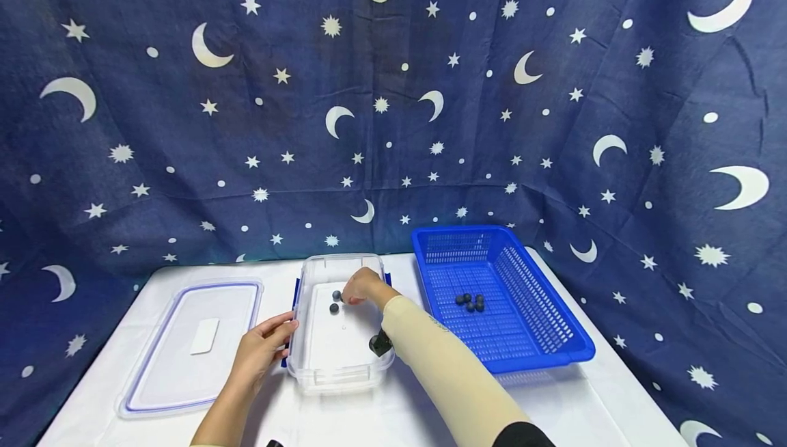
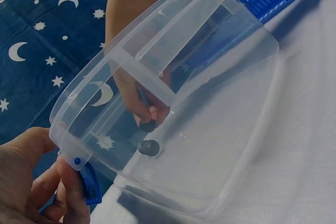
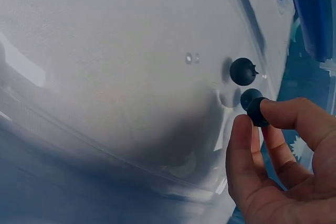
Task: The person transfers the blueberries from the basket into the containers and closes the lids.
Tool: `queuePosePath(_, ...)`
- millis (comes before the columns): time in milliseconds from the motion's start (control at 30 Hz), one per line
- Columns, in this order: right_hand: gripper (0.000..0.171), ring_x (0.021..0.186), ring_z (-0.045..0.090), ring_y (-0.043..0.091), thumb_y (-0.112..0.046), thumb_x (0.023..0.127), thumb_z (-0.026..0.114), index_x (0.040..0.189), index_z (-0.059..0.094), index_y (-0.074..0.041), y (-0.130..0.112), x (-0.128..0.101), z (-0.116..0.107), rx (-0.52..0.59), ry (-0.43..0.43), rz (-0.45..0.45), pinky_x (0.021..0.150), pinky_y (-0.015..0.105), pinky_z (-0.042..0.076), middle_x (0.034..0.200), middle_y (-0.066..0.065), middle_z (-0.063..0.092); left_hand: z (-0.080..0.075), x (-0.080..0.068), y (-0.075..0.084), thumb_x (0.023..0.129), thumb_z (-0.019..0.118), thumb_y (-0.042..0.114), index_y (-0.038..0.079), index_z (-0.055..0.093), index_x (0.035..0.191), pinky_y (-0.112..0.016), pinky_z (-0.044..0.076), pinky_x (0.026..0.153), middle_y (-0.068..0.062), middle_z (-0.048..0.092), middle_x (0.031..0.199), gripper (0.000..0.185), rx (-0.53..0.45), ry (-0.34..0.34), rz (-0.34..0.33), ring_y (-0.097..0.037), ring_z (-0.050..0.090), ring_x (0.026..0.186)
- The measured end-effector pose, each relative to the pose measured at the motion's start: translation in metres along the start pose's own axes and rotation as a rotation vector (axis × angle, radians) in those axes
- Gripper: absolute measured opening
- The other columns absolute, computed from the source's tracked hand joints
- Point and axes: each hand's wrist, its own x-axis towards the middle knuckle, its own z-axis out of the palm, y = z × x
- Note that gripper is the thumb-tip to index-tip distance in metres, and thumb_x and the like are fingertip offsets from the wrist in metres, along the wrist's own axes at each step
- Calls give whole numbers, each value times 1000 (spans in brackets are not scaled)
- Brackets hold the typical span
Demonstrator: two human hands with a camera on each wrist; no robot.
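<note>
A clear plastic container (image 1: 320, 365) stands on the white table, without its lid. My right hand (image 1: 361, 287) reaches into it and pinches a dark round berry (image 3: 256, 113) between thumb and index finger, close to the container floor. Another berry (image 3: 242, 71) lies loose on the floor just beside it, also seen in the left wrist view as a berry (image 2: 148, 147). My left hand (image 1: 267, 346) grips the container's left wall at its blue latch (image 2: 90, 183), thumb on the rim.
A blue slotted basket (image 1: 541, 324) stands right of the container with several dark berries (image 1: 470, 302) in it. The container's lid (image 1: 190, 344) lies flat to the left. A star-and-moon cloth hangs behind and around the table.
</note>
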Motion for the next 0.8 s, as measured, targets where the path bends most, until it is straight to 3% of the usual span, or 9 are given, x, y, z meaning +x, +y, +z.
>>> queuePosePath(100,21,45,47,6,1,72,75,58,63,-10,3,1,4,-42,5,0,43,15,41,48,-5,51,0,-1,0,90,73,29,1,57,135,-16,54,63,11,63,89,55,4,3,-1,-3,57,81)
queuePosePath(200,17,48,48,7,-1,71,78,62,65,-7,7,0,8,-37,18,-8,45,16,44,54,-3,53,1,-1,0,90,72,29,2,58,135,-15,55,63,12,64,89,54,1,8,-4,-3,57,82)
queuePosePath(367,13,56,46,9,-8,69,82,69,69,-6,10,-1,10,-118,57,-69,49,15,41,64,-2,55,1,0,0,91,72,29,2,58,135,-14,54,64,12,64,90,54,-6,3,1,-2,57,83)
queuePosePath(467,13,53,48,8,-8,69,84,70,71,-4,9,-2,11,-102,73,-59,49,14,43,61,-2,57,1,-1,0,90,72,30,2,58,135,-14,54,64,12,63,90,54,-4,5,1,-2,57,82)
queuePosePath(567,15,47,49,5,-15,70,85,71,75,-4,3,-6,7,-176,98,-62,51,14,46,55,-2,62,2,-1,-1,90,72,30,2,59,134,-15,54,63,12,63,90,54,1,8,-1,-2,57,82)
queuePosePath(667,15,47,53,4,-19,73,83,74,77,-5,-6,-12,-4,-210,125,-123,53,13,48,59,0,68,2,0,-1,90,72,30,2,59,134,-15,54,64,12,64,90,54,4,10,2,-3,57,83)
queuePosePath(700,14,49,56,5,-19,75,82,77,78,-6,-9,-15,-10,-202,124,-153,55,13,49,63,2,71,2,0,-1,90,73,30,2,59,134,-15,54,64,12,64,90,54,6,10,3,-3,57,83)
queuePosePath(800,14,60,67,12,-12,78,80,87,78,-3,-17,-25,-33,-39,87,-211,60,17,55,78,9,74,2,1,-1,90,73,31,2,59,134,-15,54,63,13,64,90,55,7,11,5,-2,58,82)
